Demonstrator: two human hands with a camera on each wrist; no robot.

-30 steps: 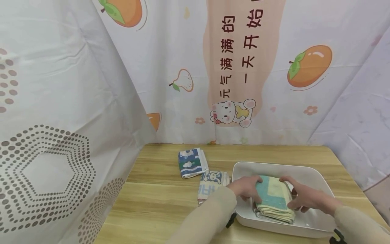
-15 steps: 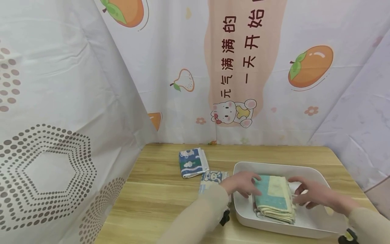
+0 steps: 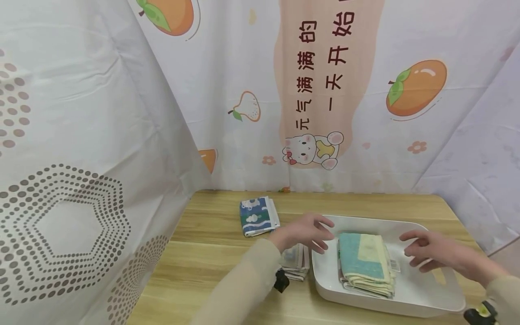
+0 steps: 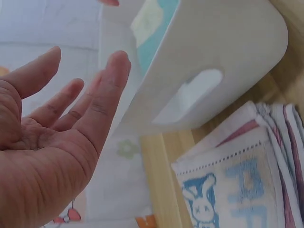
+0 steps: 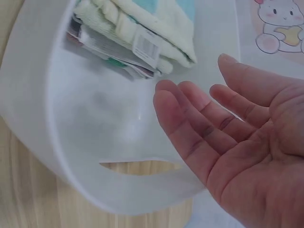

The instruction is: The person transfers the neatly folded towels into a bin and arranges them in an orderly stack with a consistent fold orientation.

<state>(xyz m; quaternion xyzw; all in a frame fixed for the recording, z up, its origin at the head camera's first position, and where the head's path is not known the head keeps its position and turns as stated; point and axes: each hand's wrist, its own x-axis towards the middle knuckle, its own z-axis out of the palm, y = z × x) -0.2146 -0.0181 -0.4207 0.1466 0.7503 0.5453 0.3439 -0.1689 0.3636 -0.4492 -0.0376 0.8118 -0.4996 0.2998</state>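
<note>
A white bin (image 3: 410, 295) sits on the wooden table at the right, holding a folded teal and cream towel stack (image 3: 365, 264). My left hand (image 3: 308, 232) hovers with straight fingers above the bin's left rim, holding nothing. My right hand (image 3: 430, 253) floats over the bin's right side, palm bare, clear of the towels. A folded towel with a blue bear print (image 4: 237, 190) lies on the table just left of the bin (image 4: 204, 61), partly under my left forearm. The right wrist view shows the towel stack (image 5: 142, 28) against the bin's wall (image 5: 61, 142).
Another folded blue and green towel (image 3: 257, 215) lies farther back on the table (image 3: 203, 253). Printed curtains close in the left, back and right sides. The table's right edge runs close behind the bin.
Both hands have let go of the teal towel stack and drawn apart, left hand to the left and up, right hand to the right. The stack stays in the bin.
</note>
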